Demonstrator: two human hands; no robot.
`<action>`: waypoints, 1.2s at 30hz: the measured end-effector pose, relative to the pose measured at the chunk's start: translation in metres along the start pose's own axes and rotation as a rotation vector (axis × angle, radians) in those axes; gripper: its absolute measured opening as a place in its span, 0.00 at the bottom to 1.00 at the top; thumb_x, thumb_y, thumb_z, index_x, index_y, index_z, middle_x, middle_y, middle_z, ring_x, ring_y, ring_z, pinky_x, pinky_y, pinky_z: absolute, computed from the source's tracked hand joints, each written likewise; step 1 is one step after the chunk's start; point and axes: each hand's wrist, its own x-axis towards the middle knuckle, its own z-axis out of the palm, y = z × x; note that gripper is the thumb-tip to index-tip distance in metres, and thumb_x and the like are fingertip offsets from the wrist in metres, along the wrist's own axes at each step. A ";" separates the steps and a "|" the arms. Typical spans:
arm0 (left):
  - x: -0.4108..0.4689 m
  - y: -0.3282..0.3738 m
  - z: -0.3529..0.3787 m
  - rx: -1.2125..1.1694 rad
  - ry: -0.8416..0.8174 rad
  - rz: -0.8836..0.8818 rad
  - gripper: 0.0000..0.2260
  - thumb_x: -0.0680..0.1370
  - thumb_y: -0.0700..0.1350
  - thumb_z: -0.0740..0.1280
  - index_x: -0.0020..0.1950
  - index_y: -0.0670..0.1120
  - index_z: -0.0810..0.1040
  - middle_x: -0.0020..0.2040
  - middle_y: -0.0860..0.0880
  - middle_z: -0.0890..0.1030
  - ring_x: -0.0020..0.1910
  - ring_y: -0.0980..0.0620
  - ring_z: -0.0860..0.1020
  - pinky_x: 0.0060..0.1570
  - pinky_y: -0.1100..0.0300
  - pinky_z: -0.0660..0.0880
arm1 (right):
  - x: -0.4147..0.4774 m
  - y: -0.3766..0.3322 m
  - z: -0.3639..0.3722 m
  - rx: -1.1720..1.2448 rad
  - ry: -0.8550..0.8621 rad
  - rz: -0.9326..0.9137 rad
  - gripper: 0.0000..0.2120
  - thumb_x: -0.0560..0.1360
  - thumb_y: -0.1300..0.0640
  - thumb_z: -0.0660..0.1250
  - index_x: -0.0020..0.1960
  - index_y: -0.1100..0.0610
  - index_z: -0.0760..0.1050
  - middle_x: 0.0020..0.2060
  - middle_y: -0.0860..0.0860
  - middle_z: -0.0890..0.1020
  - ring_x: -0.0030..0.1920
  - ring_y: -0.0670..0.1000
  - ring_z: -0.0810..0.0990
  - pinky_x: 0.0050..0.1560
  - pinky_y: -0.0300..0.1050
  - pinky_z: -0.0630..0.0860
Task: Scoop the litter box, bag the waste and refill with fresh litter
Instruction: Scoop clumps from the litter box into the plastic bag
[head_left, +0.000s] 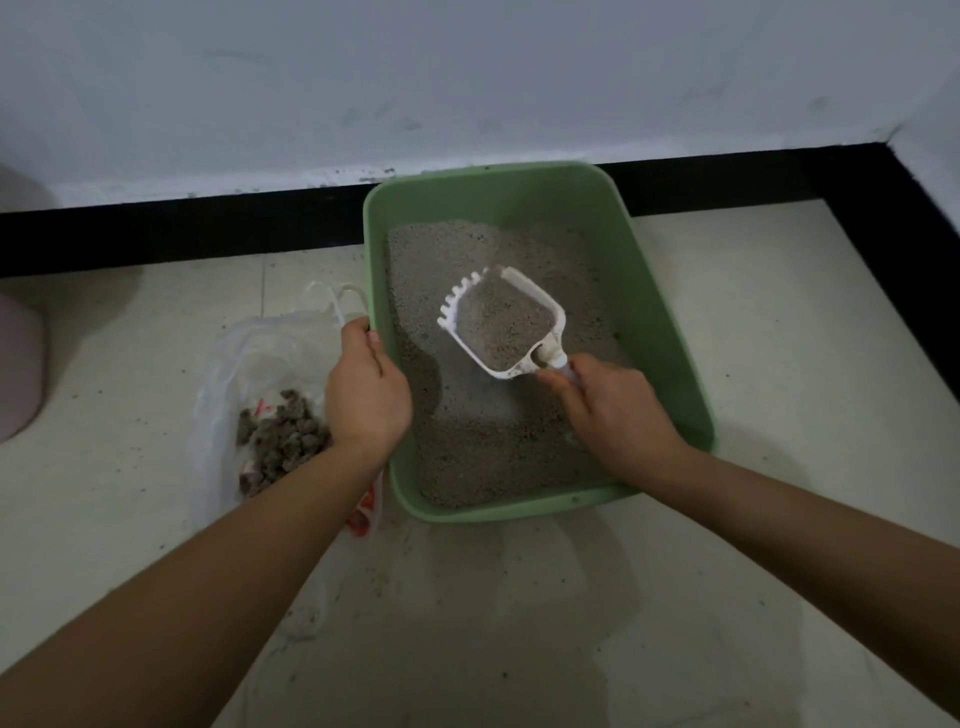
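A green litter box (670, 332) stands on the floor against the wall, holding grey litter (498, 447). My right hand (613, 410) grips the handle of a white slotted scoop (501, 322), which is lifted over the box and filled with litter. My left hand (366, 392) holds the box's left rim, thumb inside the edge. To the left of the box lies an open clear plastic bag (234, 374) with grey waste clumps (283, 434) inside.
A white wall with a black baseboard (156, 228) runs behind the box and turns forward at the right corner. A pinkish rounded object (18, 364) sits at the far left edge. Litter grains are scattered over the pale tiled floor (753, 322).
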 end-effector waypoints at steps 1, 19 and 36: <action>0.000 0.000 0.000 0.001 -0.002 -0.004 0.13 0.85 0.46 0.50 0.63 0.43 0.69 0.36 0.51 0.71 0.32 0.55 0.69 0.35 0.57 0.62 | 0.000 0.000 -0.001 0.012 0.018 0.003 0.16 0.81 0.46 0.62 0.40 0.55 0.67 0.32 0.48 0.71 0.32 0.54 0.71 0.35 0.45 0.59; -0.001 0.000 0.000 0.006 -0.005 -0.002 0.14 0.85 0.47 0.50 0.66 0.45 0.68 0.39 0.51 0.74 0.37 0.48 0.73 0.38 0.57 0.65 | -0.006 0.002 0.001 0.030 -0.002 -0.028 0.16 0.80 0.45 0.61 0.41 0.55 0.69 0.31 0.46 0.71 0.30 0.50 0.70 0.33 0.45 0.64; 0.002 -0.001 -0.002 0.020 -0.046 0.016 0.12 0.85 0.47 0.49 0.63 0.44 0.67 0.35 0.51 0.73 0.34 0.51 0.74 0.32 0.57 0.65 | 0.000 -0.006 -0.009 -0.008 0.006 0.014 0.16 0.81 0.46 0.61 0.40 0.54 0.66 0.29 0.43 0.69 0.29 0.43 0.69 0.29 0.34 0.60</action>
